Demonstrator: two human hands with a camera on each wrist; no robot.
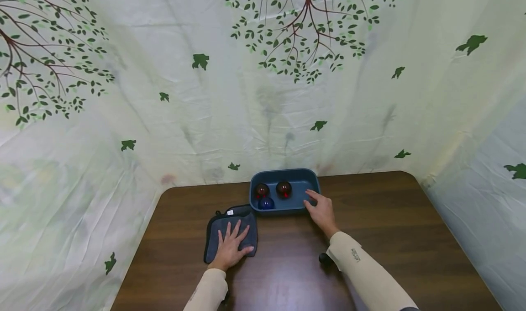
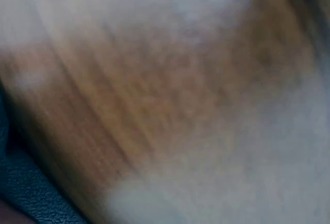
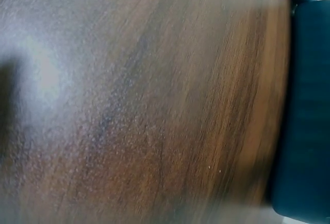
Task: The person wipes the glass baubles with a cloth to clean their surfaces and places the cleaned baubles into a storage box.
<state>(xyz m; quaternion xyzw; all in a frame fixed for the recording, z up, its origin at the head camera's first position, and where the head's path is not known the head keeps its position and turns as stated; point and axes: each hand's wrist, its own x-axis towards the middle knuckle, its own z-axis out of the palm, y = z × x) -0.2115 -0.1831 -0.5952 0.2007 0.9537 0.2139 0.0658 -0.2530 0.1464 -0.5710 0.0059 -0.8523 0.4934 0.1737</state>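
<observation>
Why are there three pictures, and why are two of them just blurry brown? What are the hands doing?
These are a person's two bare hands, with no machine. The big picture comes from a camera worn on the head, looking down at a dark wooden table. The other two come from small cameras on the wrists, so close to the table that you mostly see brown wood.

The left hand lies flat, fingers spread, on a grey cloth. The right hand rests on the edge of a blue tray. Inside the tray sit three shiny balls: two dark red balls and a blue ball. Neither hand holds a ball. Behind the table hangs a pale sheet printed with trees and birds.
</observation>
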